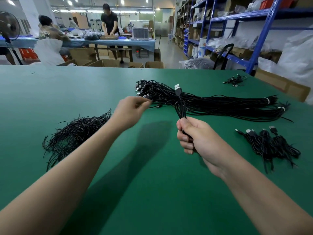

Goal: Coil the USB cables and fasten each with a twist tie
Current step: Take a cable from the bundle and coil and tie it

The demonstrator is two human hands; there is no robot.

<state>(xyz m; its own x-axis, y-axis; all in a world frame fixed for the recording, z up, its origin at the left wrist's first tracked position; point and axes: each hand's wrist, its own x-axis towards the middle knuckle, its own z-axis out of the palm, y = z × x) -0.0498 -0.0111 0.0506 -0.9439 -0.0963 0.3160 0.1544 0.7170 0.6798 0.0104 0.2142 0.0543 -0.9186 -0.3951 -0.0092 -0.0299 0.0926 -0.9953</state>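
Note:
My right hand [194, 136] grips a coiled black USB cable [180, 106] upright above the green table [67, 85], its USB plug pointing up. My left hand [130, 109] hovers to the left of it with its fingers curled and pinched together; whether they pinch a twist tie is too blurred to tell. A large bundle of straight black USB cables [211, 102] lies across the table behind both hands, bound with white bands at its right end. A heap of black twist ties [76, 133] lies at the left. Several coiled cables [271, 145] lie at the right.
A few loose cables [235, 81] lie near the table's far right corner. Blue shelving [254, 31] with boxes and bags stands at the right. Beyond the table two people work at a blue bench [118, 42], with cardboard boxes on the floor.

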